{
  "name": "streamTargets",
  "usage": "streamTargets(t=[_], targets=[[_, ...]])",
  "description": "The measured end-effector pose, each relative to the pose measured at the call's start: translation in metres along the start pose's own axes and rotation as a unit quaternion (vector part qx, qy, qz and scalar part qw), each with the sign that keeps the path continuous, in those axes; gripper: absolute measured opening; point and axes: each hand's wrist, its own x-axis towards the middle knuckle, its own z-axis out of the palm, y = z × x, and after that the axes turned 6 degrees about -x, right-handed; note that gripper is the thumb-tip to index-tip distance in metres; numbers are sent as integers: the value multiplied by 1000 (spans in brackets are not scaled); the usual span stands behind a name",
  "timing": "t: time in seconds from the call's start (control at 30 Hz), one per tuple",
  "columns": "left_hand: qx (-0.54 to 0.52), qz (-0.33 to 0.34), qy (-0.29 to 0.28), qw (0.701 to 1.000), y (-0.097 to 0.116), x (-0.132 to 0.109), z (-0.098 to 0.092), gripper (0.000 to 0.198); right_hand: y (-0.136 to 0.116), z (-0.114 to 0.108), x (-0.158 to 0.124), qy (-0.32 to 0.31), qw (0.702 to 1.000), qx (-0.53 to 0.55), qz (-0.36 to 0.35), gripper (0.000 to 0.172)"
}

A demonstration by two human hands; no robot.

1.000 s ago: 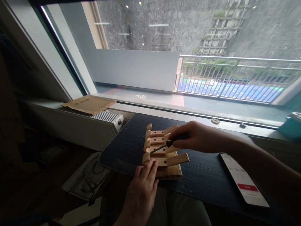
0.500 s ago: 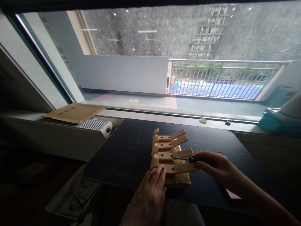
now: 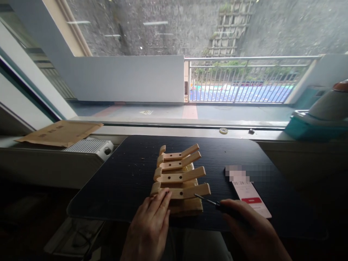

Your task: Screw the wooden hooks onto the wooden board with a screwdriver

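Observation:
Several curved wooden coat hooks [image 3: 174, 177], each with dark screw holes, lie in a row across a pale block [image 3: 187, 207] on the dark table. My left hand [image 3: 149, 221] holds the nearest hook [image 3: 190, 192] near its curled end, fingers pressed together on it; part of that hook is covered by the fingertips. In my right hand [image 3: 250, 221] is a screwdriver [image 3: 208, 200] with a dark handle and thin metal shaft. Its tip points left, at the front edge of the nearest hook's straight arm; whether it touches, I cannot tell.
A phone [image 3: 252, 199] with a lit screen lies right of the hooks, close to my right hand. Behind the dark table [image 3: 127, 170], the window sill carries a tape roll [image 3: 223, 131] and a small black object [image 3: 251, 131]. A brown envelope [image 3: 62, 133] rests beside a white radiator [image 3: 89, 146].
My right hand has drawn the screwdriver back from the second-nearest hook's screw hole, toward me. The view has shifted right and down, uncovering the phone. My left hand stays on the nearest hook.

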Motion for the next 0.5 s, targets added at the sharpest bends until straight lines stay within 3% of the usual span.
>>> streamTargets(t=[0.17, 0.5], targets=[[-36, -12, -16, 999, -3, 1, -3, 39, 3, 11, -3, -11, 999, 4, -47, 25], [-95, -15, 1, 995, -8, 1, -1, 39, 9, 22, -8, -18, 998, 13, -57, 28]])
